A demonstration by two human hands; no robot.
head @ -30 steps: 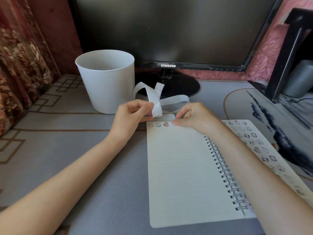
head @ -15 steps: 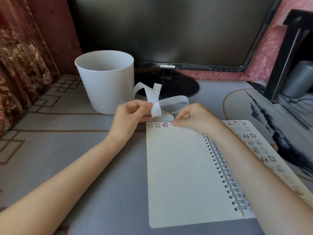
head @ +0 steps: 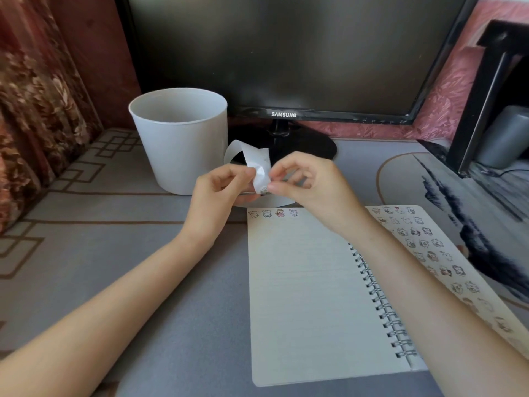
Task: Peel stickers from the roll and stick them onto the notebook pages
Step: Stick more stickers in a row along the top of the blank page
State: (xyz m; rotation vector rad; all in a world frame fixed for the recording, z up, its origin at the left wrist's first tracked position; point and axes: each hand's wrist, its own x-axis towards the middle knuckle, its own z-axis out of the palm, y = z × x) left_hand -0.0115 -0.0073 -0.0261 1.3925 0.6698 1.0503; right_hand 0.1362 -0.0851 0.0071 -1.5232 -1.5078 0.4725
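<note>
— Where are the hands?
— Both raised just above the notebook (head: 303, 282)'s top edge. The left hand (head: 220, 190) pinches the sticker strip (head: 257, 164), and the right hand (head: 309, 184)'s thumb and forefinger nip its lower end.
— And the notebook?
— Lying open on the desk (head: 143, 267), 4 stickers (head: 273, 213) along the left page's top.

White bucket (head: 183, 141) beside a dark Samsung monitor (head: 286, 53), floral curtain (head: 37, 96) at left.

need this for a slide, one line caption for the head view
Both hands, left hand and right hand, pinch the sticker strip above the open notebook, four stickers along its top edge.
</note>
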